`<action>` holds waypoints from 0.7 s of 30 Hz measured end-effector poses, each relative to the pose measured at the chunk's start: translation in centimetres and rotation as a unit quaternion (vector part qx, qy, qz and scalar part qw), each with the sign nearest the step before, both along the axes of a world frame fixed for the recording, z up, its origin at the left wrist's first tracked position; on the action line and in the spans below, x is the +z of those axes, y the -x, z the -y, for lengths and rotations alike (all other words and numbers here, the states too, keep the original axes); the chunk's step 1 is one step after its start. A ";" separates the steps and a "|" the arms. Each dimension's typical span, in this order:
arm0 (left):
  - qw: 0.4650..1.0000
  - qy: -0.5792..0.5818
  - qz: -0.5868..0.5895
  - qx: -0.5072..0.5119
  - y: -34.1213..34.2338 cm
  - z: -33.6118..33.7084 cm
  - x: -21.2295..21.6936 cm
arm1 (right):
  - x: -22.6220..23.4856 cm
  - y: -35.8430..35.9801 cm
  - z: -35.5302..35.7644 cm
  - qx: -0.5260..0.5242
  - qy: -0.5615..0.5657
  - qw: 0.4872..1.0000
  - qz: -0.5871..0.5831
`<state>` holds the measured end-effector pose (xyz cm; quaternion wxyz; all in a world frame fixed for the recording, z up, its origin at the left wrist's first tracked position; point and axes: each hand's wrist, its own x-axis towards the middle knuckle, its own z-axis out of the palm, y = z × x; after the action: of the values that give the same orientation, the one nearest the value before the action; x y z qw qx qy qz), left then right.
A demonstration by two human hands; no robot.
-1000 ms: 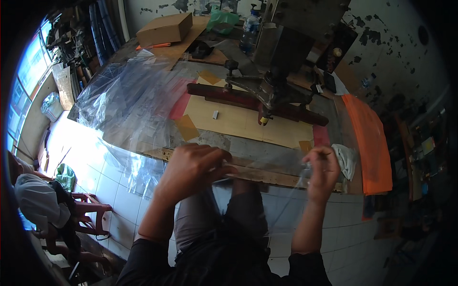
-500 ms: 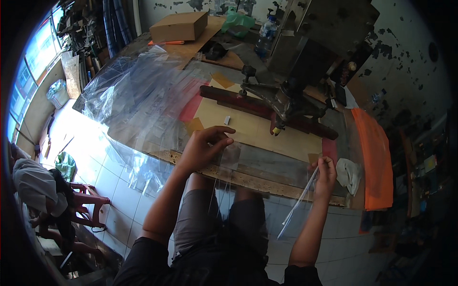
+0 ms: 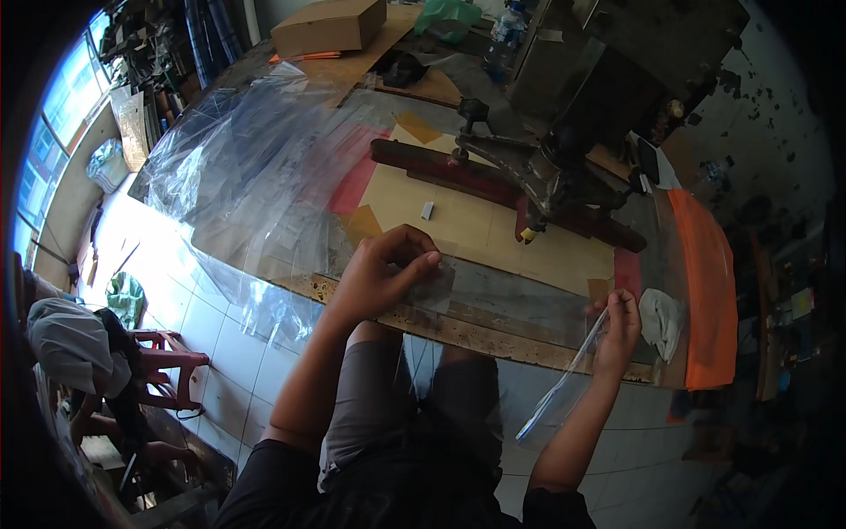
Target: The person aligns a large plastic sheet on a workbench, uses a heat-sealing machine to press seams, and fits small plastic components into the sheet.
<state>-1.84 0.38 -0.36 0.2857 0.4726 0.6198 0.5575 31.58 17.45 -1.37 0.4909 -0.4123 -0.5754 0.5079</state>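
Note:
My left hand point(image 3: 383, 275) is over the front edge of the workbench, thumb and forefinger pinched together on a clear piece of plastic film point(image 3: 434, 286). Further right, my right hand point(image 3: 619, 331) grips a clear plastic sheet point(image 3: 564, 386) that hangs below it with a whitish, blue-tinged edge. Whether the film and the sheet are one piece, I cannot tell. Beyond my hands lies a cream board point(image 3: 476, 225) with a small white piece point(image 3: 427, 211) on it. A dark red press bar point(image 3: 423, 174) on a metal bracket stands over the board.
Loose clear plastic sheets point(image 3: 238, 176) pile up on the left. An orange stack point(image 3: 709, 291) and a white cloth point(image 3: 658, 322) lie at the right. A cardboard box point(image 3: 328, 26), a green bag point(image 3: 445, 16) and a bottle point(image 3: 505, 40) stand behind. Another person point(image 3: 75, 344) is at far left.
My left thumb and forefinger have come closer together. My right hand has shifted slightly right in the picture with the plastic sheet, as the view itself has moved a little.

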 end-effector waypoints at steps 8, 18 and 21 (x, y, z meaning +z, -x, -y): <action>1.000 -0.004 -0.012 -0.008 -0.1 0.2 0.7 | 0.0 0.1 0.1 0.006 0.000 1.000 0.003; 1.000 0.017 -0.005 0.004 -0.3 0.2 0.8 | -0.4 0.0 -0.1 0.005 -0.011 1.000 -0.008; 1.000 0.007 -0.001 0.009 -0.3 0.2 0.6 | -0.2 0.1 0.0 0.004 0.002 1.000 -0.012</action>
<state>-1.53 0.15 0.21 0.2837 0.4658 0.6278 0.5554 31.50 17.45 -1.59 0.4949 -0.4054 -0.5697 0.5159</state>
